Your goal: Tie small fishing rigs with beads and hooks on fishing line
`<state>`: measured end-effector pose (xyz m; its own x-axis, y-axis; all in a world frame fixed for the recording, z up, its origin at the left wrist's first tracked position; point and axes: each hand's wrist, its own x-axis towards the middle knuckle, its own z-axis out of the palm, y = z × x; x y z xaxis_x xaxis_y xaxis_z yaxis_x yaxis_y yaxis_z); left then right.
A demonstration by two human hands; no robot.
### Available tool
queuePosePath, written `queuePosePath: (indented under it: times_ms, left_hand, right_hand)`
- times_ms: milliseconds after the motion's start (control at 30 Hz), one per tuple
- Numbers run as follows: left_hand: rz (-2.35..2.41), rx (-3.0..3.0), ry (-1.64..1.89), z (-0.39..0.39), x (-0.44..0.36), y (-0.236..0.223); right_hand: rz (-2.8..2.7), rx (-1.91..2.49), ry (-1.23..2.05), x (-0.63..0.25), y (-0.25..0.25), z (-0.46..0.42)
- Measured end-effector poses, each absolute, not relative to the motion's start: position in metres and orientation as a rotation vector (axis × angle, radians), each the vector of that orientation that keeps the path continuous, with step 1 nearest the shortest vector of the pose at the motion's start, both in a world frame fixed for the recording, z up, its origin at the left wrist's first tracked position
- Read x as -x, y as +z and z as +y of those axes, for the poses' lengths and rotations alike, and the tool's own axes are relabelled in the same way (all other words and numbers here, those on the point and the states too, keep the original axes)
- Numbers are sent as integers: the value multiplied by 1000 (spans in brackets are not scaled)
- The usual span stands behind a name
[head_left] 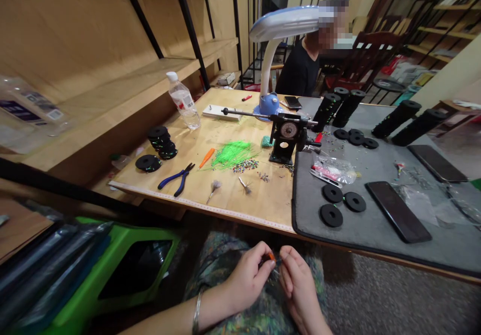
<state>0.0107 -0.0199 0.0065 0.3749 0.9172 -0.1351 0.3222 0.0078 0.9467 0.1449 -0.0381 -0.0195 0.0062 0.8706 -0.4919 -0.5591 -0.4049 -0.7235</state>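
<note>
My left hand (pixel 250 277) is closed above my lap, thumb and fingers pinching a small orange piece (pixel 271 257) whose kind does not show. Close beside it, my right hand (pixel 298 282) has its thumb and forefinger pressed together on something too small to make out. Thin pale strands hang between the two hands. On the table beyond lie blue-handled pliers (pixel 177 180), an orange pointed tool (pixel 206 158), a heap of bright green strands (pixel 233 153) and a pile of small coloured beads (pixel 246 165). Two small bundles with wiry tips lie near the table's front edge.
A black hand-cranked device with a dial (pixel 283 139) stands mid-table before a desk lamp (pixel 268 102). Black foam spools (pixel 332 193) and phones (pixel 398 210) lie on a grey mat. A plastic bottle (pixel 184 102) stands at left. Another person (pixel 300 69) sits behind the lamp.
</note>
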Motion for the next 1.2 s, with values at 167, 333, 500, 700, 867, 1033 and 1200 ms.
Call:
queuePosePath:
  times_ms: [167, 333, 500, 700, 867, 1033, 1200]
  left_hand:
    - [1131, -1494, 674, -18, -10, 7]
    - [1077, -1291, 690, -18, -12, 5]
    - [1026, -1186, 717, -18, -13, 4]
    - [991, -1135, 703, -16, -12, 1]
    - [1024, -1223, 700, -15, -11, -4]
    - [1112, -1297, 710, -14, -13, 1]
    - [1158, -1257, 690, -12, -14, 9]
  right_hand:
    - [-573, 1255, 1510, -147, -21, -39]
    - [-707, 1322, 1426, -149, -21, -39]
    - [-743, 1331, 1391, -148, -21, -40]
    - [-783, 1380, 1362, -147, -21, -42]
    - [-783, 1405, 1359, -146, -18, -42]
    - [-781, 1379, 1394, -144, -12, -40]
    - [-819, 1331, 1438, -146, -12, -40]
